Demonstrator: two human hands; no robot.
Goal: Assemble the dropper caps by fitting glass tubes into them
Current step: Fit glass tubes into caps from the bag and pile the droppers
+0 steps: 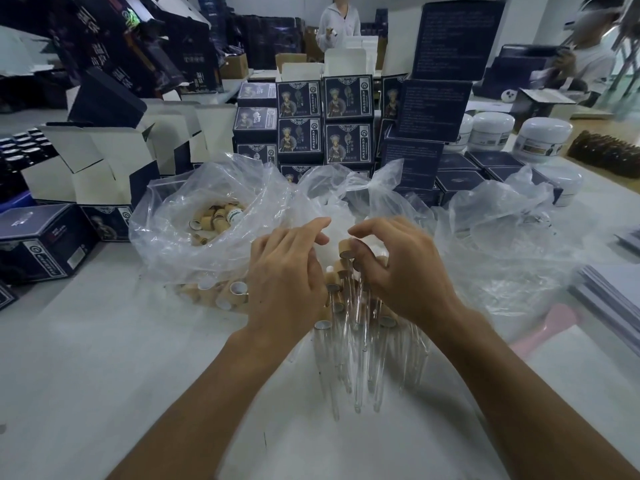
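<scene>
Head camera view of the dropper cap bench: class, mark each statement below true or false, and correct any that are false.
1. Finished droppers lie on the table with their glass tubes pointing toward the camera wearer. True.
2. The right hand pinches a tan cap. True.
3. The loose caps sit in a metal bowl. False: they lie in a clear plastic bag.
4. The stacked printed boxes stand behind the bags. True.
5. The left hand holds a white jar. False: the white jars stand far right, untouched.
</scene>
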